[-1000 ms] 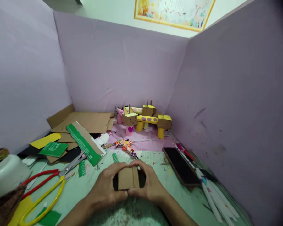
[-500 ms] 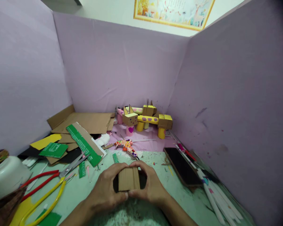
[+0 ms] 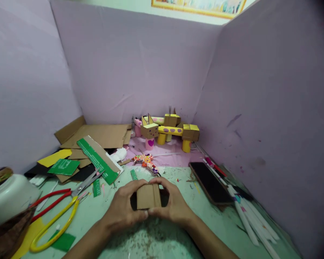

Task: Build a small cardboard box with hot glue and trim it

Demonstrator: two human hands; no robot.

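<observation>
Between both hands is a small brown cardboard box [image 3: 146, 197], with a folded strip along its right side. My left hand [image 3: 124, 204] grips its left part, fingers over the far edge and thumb at the near edge. My right hand [image 3: 173, 200] curves round the right part in the same way, and the thumbs nearly meet in front. The hands hide the box's sides. Just beyond the fingers lies a flower-patterned glue gun [image 3: 147, 162]. A small green cardboard strip [image 3: 134, 175] is beside my left fingertips.
At left are scissors with red and yellow handles [image 3: 78, 190], a green cardboard strip [image 3: 98, 160], cardboard sheets [image 3: 102, 136] and a white pot [image 3: 9, 198]. Cardboard animal figures [image 3: 151, 131] stand at the back. A phone [image 3: 211, 182] and white sticks [image 3: 255, 219] lie at right, beside the purple wall [image 3: 272, 118].
The view has tilted down a little, so the table things sit higher in the picture. Both hands keep the same hold on the cardboard box.
</observation>
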